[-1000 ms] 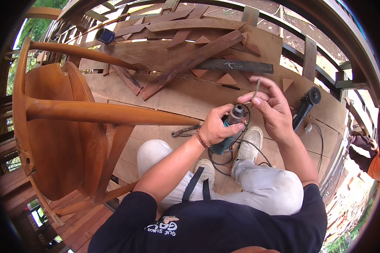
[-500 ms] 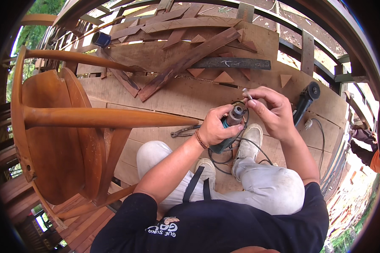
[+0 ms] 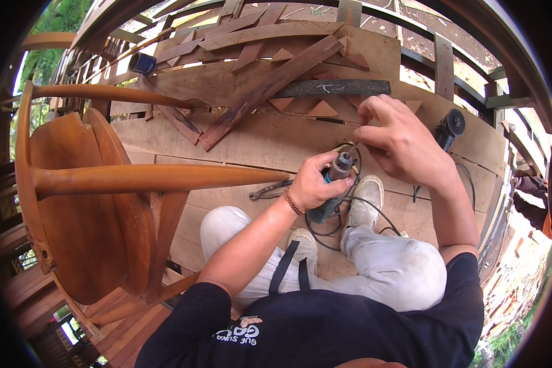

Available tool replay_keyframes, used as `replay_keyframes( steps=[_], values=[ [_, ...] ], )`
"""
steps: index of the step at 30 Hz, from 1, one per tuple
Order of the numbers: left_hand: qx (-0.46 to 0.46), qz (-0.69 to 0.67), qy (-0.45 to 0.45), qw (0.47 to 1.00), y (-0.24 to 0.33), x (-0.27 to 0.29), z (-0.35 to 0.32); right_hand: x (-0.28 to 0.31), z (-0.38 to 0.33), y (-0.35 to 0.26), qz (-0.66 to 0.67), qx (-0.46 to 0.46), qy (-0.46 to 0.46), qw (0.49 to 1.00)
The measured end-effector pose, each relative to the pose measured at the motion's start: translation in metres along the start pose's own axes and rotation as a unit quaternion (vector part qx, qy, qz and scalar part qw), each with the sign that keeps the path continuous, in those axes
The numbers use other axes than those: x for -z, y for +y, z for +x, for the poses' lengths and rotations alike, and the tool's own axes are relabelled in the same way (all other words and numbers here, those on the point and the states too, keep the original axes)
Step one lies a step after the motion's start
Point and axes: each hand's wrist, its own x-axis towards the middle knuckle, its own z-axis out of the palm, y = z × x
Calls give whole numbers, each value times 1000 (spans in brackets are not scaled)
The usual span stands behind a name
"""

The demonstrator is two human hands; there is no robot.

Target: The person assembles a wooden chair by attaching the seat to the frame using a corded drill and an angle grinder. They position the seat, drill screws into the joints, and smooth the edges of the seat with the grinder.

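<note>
My left hand point(image 3: 316, 184) grips a teal corded power drill point(image 3: 328, 193) just below its metal chuck point(image 3: 342, 164). My right hand point(image 3: 398, 144) is at the chuck's tip, its fingertips pinching a thin drill bit point(image 3: 352, 148) that stands in the chuck. The drill's black cord point(image 3: 343, 211) loops down over my white shoes and pale trousers. A small metal chuck key point(image 3: 268, 191) lies on the planks left of my left hand.
A brown wooden chair point(image 3: 104, 184) lies on its side at left, one leg pointing toward my hands. Wood strips and triangular offcuts point(image 3: 264, 92) are scattered on the plank deck point(image 3: 257, 141) ahead. A black angle grinder point(image 3: 448, 127) lies behind my right hand.
My right hand came down from holding the bit above the drill and now has it at the chuck. My left hand kept its grip on the drill.
</note>
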Motion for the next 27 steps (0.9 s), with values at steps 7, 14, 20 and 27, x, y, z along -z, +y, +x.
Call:
replay_keyframes(
  steps=[7, 14, 20, 27],
  values=[
    [26, -43, 22, 998, -6, 2, 2, -24, 10, 8, 32, 6, -41, 999],
    [16, -98, 86, 991, -13, 14, 5, -57, -11, 18, 206, -124, 127, 962],
    [-33, -279, 171, 944, -9, 32, 24, -147, -87, 12, 142, -62, -6, 988],
    [-17, -335, 195, 922, 5, 29, 45, -193, -90, 17, 159, -142, 170, 962]
  ],
)
